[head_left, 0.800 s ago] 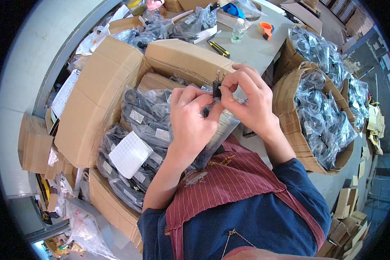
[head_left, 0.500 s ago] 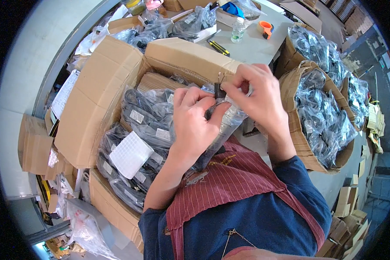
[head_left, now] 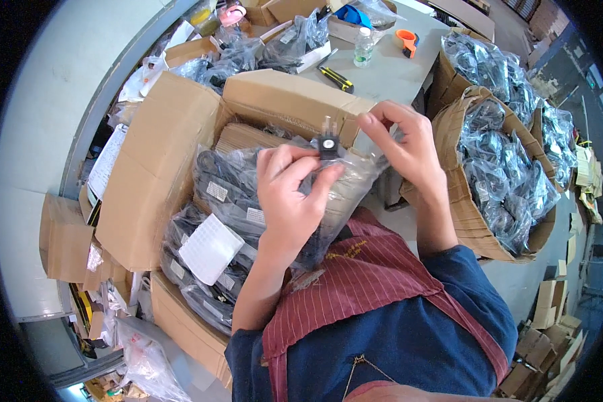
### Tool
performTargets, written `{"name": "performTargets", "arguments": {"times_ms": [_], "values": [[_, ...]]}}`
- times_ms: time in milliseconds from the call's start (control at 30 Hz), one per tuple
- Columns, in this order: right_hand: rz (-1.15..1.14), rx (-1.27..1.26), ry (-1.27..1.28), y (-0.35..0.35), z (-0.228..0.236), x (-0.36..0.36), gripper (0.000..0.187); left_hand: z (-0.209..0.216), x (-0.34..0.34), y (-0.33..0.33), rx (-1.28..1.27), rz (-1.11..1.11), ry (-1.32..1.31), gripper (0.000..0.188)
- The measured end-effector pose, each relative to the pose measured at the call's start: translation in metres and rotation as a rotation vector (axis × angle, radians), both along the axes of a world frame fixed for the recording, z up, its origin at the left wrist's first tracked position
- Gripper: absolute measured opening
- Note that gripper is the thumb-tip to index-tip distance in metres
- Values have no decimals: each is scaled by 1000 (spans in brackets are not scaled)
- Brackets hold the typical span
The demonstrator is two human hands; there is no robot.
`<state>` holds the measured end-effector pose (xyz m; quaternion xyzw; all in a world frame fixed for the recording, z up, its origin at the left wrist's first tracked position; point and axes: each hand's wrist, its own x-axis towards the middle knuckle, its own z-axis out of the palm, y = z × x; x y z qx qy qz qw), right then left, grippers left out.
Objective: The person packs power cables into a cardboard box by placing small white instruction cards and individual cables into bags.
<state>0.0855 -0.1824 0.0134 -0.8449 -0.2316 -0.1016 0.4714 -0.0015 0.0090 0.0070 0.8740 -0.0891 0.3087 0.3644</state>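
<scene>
My left hand (head_left: 291,191) pinches a black power plug (head_left: 328,149) between thumb and fingers. The plug's metal prongs point up and away, and its face bears a small round white sticker. A clear plastic bag (head_left: 347,194) hangs below the plug, with something dark inside. My right hand (head_left: 409,144) is to the right, apart from the plug, its fingers curled at the bag's upper edge; the exact grip is partly hidden. Beneath my left hand, an open cardboard box (head_left: 157,174) holds several bagged dark items with white labels (head_left: 216,191).
A white sheet-like stack (head_left: 211,249) lies on the bags in the box. Beyond it on the grey table (head_left: 388,70) are a yellow-black utility knife (head_left: 336,79), a clear bottle (head_left: 363,47) and an orange tape dispenser (head_left: 407,41). A carton (head_left: 449,157) of bagged goods stands right.
My right hand has drawn away from the plug to the right. The plug now faces up, showing its round sticker, and my left hand has shifted slightly left.
</scene>
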Motion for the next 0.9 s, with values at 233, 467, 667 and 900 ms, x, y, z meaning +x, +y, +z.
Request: {"name": "performTargets", "arguments": {"times_ms": [233, 467, 667, 900], "values": [[717, 2, 404, -21, -33, -6, 63, 14, -7, 5, -184, -52, 39, 15], [672, 710, 592, -19, -19, -7, 19, 46, -22, -25, -21, -231, -32, 22], [664, 1464, 415, -61, 33, 9, 20, 69, -41, -35, 131, -216, 34, 47], [219, 1276, 20, -187, 76, 65, 23, 54, -55, 68, -145, 78, 335, 37]]}}
